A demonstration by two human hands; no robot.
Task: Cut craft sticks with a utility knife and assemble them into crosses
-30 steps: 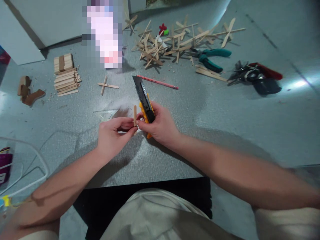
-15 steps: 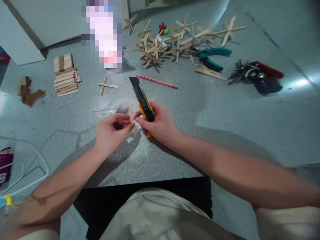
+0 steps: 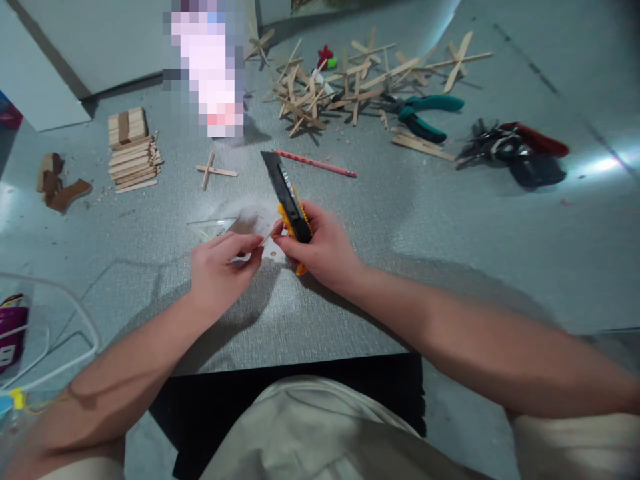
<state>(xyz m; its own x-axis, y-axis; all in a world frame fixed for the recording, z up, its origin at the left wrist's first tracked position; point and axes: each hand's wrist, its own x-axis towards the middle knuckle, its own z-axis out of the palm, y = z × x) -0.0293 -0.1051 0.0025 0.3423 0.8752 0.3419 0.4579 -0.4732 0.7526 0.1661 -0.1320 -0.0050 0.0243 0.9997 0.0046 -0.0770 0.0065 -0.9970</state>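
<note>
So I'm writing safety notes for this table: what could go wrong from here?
The yellow utility knife in the right grip looks extended, so a slip might cut the left grip close by. The thin wooden stick, pinched in the left grip, could drop or snap. The red pencil lies just beyond the knife in this view and might get knocked.

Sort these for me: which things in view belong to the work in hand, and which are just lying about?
Seem part of the work:
- thin wooden stick, pinched in the left hand
- utility knife, held in the right hand
- likely the stacked sticks

Appear to be lying about:
- red pencil
- green-handled pliers
- brown pieces
</note>
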